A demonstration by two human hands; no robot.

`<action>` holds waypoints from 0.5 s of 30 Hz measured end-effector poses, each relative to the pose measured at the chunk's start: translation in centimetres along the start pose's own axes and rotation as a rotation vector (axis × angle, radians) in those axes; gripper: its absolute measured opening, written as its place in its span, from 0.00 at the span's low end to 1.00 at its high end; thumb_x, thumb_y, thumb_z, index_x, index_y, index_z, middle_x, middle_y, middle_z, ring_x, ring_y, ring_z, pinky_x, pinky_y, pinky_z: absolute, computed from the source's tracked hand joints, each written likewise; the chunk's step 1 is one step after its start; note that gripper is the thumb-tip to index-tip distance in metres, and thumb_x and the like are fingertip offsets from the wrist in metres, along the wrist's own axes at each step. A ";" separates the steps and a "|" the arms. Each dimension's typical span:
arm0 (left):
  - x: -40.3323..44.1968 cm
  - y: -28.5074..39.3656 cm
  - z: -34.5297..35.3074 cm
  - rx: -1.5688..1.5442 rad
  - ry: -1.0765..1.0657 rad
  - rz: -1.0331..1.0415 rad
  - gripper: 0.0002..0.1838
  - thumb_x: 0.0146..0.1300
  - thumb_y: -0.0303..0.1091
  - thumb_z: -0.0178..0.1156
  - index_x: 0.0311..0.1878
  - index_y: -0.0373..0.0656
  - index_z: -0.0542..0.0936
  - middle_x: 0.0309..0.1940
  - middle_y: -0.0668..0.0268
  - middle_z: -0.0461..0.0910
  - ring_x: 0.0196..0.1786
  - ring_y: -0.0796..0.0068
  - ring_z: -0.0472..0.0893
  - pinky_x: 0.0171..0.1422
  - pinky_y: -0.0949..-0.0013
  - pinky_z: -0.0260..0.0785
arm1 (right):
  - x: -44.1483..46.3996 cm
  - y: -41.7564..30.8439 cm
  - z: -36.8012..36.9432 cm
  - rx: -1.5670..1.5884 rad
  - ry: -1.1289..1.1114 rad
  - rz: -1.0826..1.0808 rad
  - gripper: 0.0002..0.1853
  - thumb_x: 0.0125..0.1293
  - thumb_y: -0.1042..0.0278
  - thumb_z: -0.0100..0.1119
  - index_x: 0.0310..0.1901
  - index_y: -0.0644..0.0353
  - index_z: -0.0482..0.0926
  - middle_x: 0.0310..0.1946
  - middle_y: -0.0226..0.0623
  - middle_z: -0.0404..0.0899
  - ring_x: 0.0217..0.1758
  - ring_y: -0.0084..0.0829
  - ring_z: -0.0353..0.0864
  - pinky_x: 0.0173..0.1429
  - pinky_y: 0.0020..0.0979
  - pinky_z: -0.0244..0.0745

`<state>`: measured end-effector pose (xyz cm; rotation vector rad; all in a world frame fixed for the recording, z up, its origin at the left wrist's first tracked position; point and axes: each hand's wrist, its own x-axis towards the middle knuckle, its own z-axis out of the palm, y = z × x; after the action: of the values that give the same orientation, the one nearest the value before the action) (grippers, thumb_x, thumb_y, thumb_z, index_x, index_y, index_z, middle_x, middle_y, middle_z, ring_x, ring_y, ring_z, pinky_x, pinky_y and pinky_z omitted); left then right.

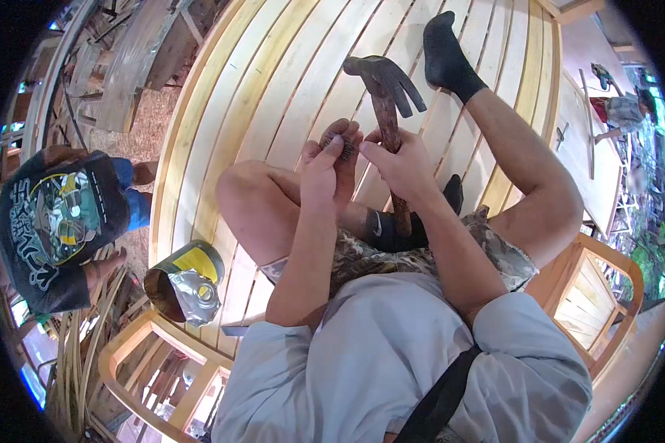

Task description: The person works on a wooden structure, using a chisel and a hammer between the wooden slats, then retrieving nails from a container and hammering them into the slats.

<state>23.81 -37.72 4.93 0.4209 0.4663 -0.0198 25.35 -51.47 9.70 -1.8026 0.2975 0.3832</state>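
My left hand [319,177] is half curled, palm up, around a small bunch of thin dark nails [345,148], with the thumb resting on them. Close beside it, my right hand [406,166] grips a claw hammer [386,111] by its worn wooden handle. The hammer's dark head points away from me, claw to the right, and the handle's end hangs down over my lap. Both hands are above my crossed legs. Under me is a pale slatted wooden surface [288,96], on which I sit.
An open can [199,269] with a torn silver and yellow side lies by my left knee. Curved wooden frames [144,362] stand at both sides. A person in a printed dark shirt [63,221] is at the left, and another person [624,111] is far right.
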 end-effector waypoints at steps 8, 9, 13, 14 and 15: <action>-0.8 -1.1 1.0 0.121 -0.193 -0.027 0.15 0.70 0.16 0.48 0.30 0.49 0.70 0.55 0.52 0.80 0.58 0.54 0.81 0.64 0.52 0.77 | -1.1 -0.4 -0.8 0.095 -0.063 -0.024 0.12 0.63 0.65 0.66 0.41 0.66 0.84 0.28 0.32 0.82 0.35 0.21 0.79 0.42 0.30 0.75; -0.7 -1.1 0.7 0.082 -0.195 -0.026 0.16 0.70 0.16 0.48 0.30 0.50 0.71 0.55 0.52 0.80 0.58 0.53 0.81 0.64 0.51 0.77 | -1.0 -0.2 -0.7 0.096 -0.064 -0.025 0.12 0.63 0.65 0.66 0.41 0.66 0.84 0.28 0.32 0.82 0.35 0.21 0.79 0.42 0.30 0.75; -0.2 -1.3 -0.5 -0.055 -0.229 -0.013 0.12 0.68 0.16 0.49 0.38 0.49 0.70 0.55 0.45 0.80 0.60 0.47 0.79 0.68 0.45 0.74 | -0.9 0.3 -0.4 0.138 -0.028 -0.088 0.09 0.65 0.65 0.65 0.34 0.63 0.81 0.18 0.23 0.72 0.21 0.15 0.70 0.25 0.24 0.63; -0.2 -1.2 -0.3 -0.055 -0.227 -0.012 0.12 0.68 0.16 0.49 0.38 0.49 0.70 0.55 0.45 0.80 0.60 0.47 0.79 0.68 0.45 0.74 | -0.9 0.2 -0.4 0.135 -0.027 -0.070 0.09 0.65 0.65 0.65 0.33 0.63 0.81 0.18 0.22 0.72 0.21 0.14 0.70 0.25 0.23 0.63; -0.3 -1.2 -0.1 -0.045 -0.231 -0.002 0.14 0.68 0.16 0.48 0.34 0.50 0.71 0.54 0.49 0.80 0.59 0.50 0.80 0.66 0.47 0.75 | -0.9 0.1 -0.6 0.134 -0.028 -0.070 0.09 0.65 0.65 0.65 0.33 0.63 0.81 0.18 0.22 0.72 0.21 0.14 0.70 0.25 0.23 0.63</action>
<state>23.35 -38.82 4.47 0.3685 0.2388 -0.0594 24.57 -52.07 10.07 -1.6697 0.2342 0.3314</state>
